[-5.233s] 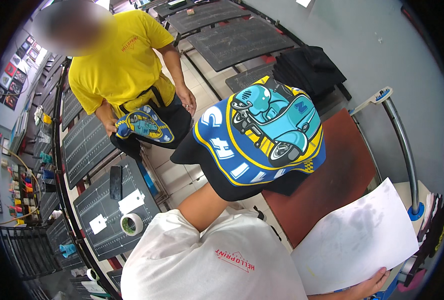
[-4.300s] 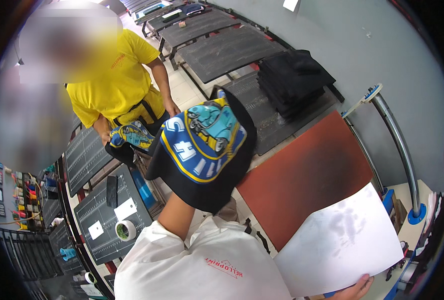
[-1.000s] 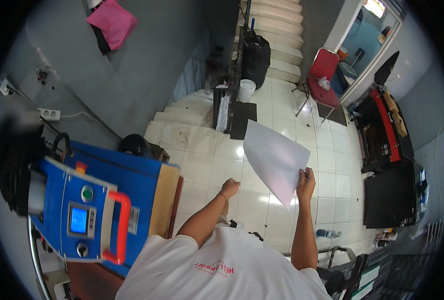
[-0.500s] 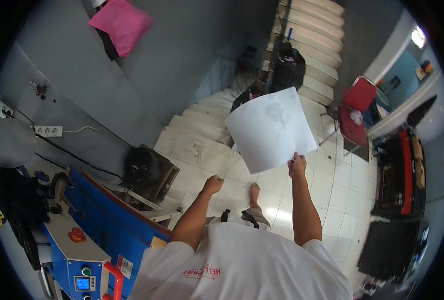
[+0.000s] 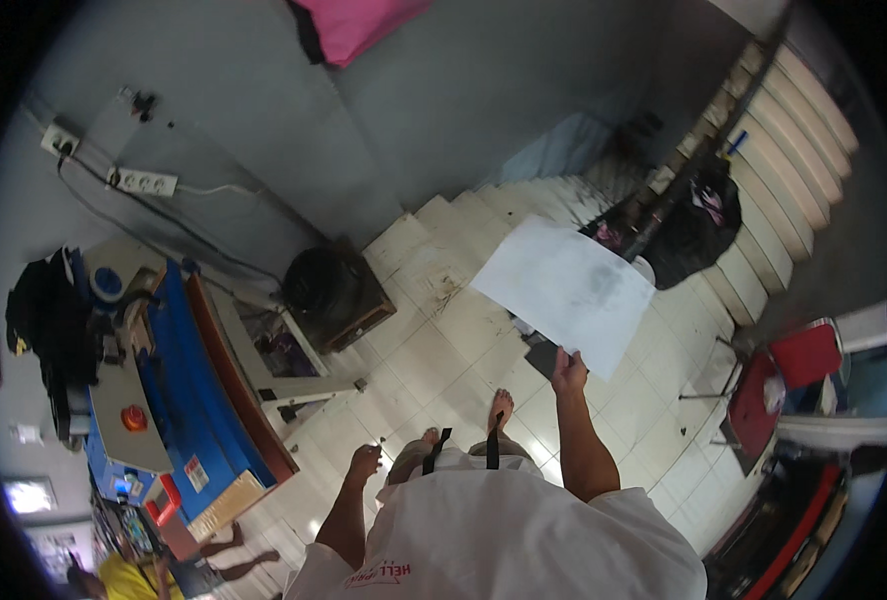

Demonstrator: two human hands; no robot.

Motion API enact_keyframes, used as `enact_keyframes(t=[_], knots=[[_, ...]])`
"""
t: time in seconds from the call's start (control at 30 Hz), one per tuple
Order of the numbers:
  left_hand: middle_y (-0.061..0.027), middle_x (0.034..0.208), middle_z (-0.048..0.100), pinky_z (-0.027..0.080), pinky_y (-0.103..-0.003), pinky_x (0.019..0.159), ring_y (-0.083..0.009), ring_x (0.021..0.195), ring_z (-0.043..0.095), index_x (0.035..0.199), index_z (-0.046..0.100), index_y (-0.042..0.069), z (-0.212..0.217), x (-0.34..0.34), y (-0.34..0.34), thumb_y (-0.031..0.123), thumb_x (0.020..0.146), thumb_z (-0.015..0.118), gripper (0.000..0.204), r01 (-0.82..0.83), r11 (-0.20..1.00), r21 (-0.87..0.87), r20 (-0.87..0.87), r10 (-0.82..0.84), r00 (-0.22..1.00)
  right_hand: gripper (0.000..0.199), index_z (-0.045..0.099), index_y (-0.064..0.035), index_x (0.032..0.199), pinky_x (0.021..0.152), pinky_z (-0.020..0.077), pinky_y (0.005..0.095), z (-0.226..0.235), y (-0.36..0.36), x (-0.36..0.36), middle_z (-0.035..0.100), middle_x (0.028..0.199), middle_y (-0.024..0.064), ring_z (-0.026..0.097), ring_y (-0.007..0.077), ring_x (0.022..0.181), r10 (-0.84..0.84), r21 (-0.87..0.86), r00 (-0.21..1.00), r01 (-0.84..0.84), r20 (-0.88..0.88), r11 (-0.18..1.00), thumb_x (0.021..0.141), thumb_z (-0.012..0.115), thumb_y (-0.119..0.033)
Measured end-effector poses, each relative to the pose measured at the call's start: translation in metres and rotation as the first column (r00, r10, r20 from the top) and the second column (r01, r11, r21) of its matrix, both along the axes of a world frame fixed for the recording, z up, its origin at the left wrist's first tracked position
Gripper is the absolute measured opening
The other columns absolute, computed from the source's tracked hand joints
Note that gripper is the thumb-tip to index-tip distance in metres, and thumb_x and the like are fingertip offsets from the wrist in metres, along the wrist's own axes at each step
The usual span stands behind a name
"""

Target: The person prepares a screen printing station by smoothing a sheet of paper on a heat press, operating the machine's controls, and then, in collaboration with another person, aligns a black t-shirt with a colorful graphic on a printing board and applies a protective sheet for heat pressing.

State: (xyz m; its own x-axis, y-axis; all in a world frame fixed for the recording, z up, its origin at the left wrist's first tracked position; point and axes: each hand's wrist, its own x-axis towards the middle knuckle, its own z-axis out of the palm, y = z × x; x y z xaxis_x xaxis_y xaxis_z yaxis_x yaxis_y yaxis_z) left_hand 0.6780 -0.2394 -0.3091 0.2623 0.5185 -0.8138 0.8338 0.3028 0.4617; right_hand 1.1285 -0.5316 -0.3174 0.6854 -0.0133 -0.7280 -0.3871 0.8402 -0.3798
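Note:
A large white sheet (image 5: 554,290) with a grey smudged patch hangs in front of me, tilted. My right hand (image 5: 569,372) is closed on its near edge, thumb on top. Away from the sheet, my left hand (image 5: 366,462) is held low beside my left leg. Its fingers are loosely curled with a gap between them, and no object shows in it.
At left stands a blue machine (image 5: 199,370) with a red knob (image 5: 134,418). A black round object (image 5: 316,280) sits near the wall. Stairs (image 5: 779,150), black bags (image 5: 699,230) and a red chair (image 5: 754,395) lie ahead and right. Another person (image 5: 129,575) is at lower left.
My view has turned to the left, so the stairs and chair sit farther right. The sheet is still in my right hand and lies flatter. My left hand has dropped back toward my body.

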Motion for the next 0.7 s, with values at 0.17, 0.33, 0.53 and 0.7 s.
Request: enact_keyframes(t=[0.17, 0.33, 0.53, 0.7], knots=[[-0.0071, 0.086, 0.068, 0.05, -0.033, 0.051, -0.0178, 0.063, 0.064, 0.105, 0.06, 0.005, 0.025, -0.061, -0.073, 0.038, 0.093, 0.061, 0.035, -0.269, 0.963, -0.024, -0.109, 0.265, 0.958, 0.029, 0.056, -0.0011, 0.114, 0.093, 0.0541, 0.0386, -0.017, -0.022, 0.007, 0.065, 0.105, 0.0117, 0.063, 0.0247, 0.102, 0.253, 0.045, 0.967, -0.252, -0.008, 0.967, 0.1, 0.051, -0.026], [-0.0053, 0.076, 0.065, 0.048, -0.034, 0.048, -0.0173, 0.059, 0.061, 0.094, 0.062, 0.006, -0.004, -0.092, -0.128, 0.04, 0.092, 0.061, 0.034, -0.413, 0.91, 0.02, -0.114, 0.413, 0.904, 0.058, 0.045, -0.0021, 0.132, 0.094, 0.0515, 0.0365, 0.006, -0.039, 0.006, 0.054, 0.131, 0.0119, 0.056, 0.023, 0.115, 0.492, -0.061, 0.842, -0.516, -0.22, 0.855, 0.097, 0.05, -0.048], [-0.0224, 0.1, 0.069, 0.052, -0.046, 0.085, -0.0385, 0.097, 0.066, 0.104, 0.068, 0.003, -0.014, -0.055, -0.158, 0.046, 0.09, 0.059, 0.046, -0.255, 0.92, 0.298, 0.004, 0.265, 0.964, 0.029, 0.061, -0.013, 0.101, 0.068, 0.0501, 0.0362, -0.028, -0.021, 0.0, 0.063, 0.086, 0.0034, 0.061, 0.0186, 0.078, 0.941, -0.278, 0.039, -0.959, -0.336, -0.06, 0.098, 0.051, -0.04], [-0.021, 0.102, 0.07, 0.051, -0.046, 0.088, -0.038, 0.1, 0.065, 0.106, 0.068, 0.007, 0.02, -0.062, -0.192, 0.044, 0.089, 0.058, 0.042, -0.476, 0.837, 0.27, 0.06, 0.479, 0.876, 0.04, 0.049, -0.0065, 0.126, 0.074, 0.0506, 0.0385, -0.033, 0.08, -0.029, 0.059, 0.113, 0.0104, 0.062, 0.0251, 0.093, 0.854, -0.454, -0.369, -0.731, -0.366, -0.51, 0.095, 0.054, -0.032]])
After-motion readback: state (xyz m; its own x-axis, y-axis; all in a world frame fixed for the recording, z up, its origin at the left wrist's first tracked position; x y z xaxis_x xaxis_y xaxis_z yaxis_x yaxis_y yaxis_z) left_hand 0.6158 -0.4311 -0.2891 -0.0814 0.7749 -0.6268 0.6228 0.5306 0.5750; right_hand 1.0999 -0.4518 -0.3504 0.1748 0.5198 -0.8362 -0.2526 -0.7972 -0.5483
